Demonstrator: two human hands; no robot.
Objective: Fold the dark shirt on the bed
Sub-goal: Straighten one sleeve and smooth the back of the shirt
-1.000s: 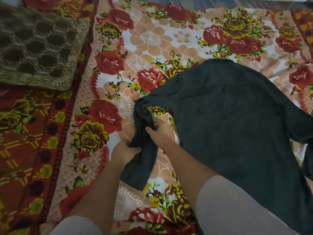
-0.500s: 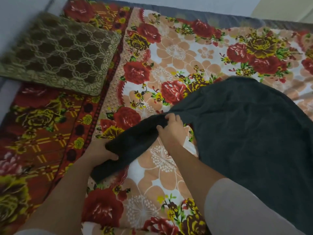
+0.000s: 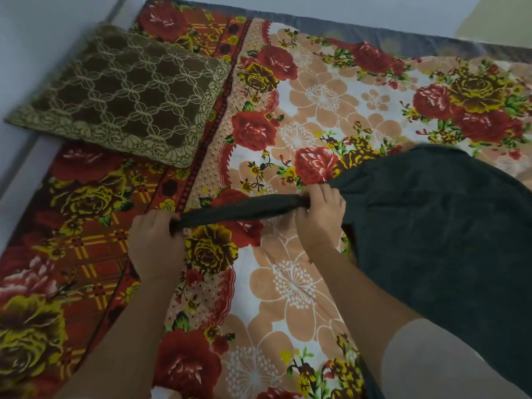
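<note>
The dark shirt (image 3: pixel 440 226) lies spread over the right half of the flowered bed sheet (image 3: pixel 316 96). One sleeve (image 3: pixel 241 208) is stretched taut and roughly level to the left, lifted a little above the sheet. My left hand (image 3: pixel 155 243) grips the sleeve's cuff end. My right hand (image 3: pixel 321 217) grips the sleeve where it joins the shirt's body. The shirt's right side runs out of the frame.
A brown patterned pillow (image 3: pixel 121 93) lies at the bed's upper left corner. A pale wall and floor (image 3: pixel 28 30) border the bed at the left and top. Flowered sheet shows between and below my arms.
The sleeve, hanging bunched a second ago, is now pulled out straight to the left. My left hand slid outward to the cuff; the view tilted up, showing more bed.
</note>
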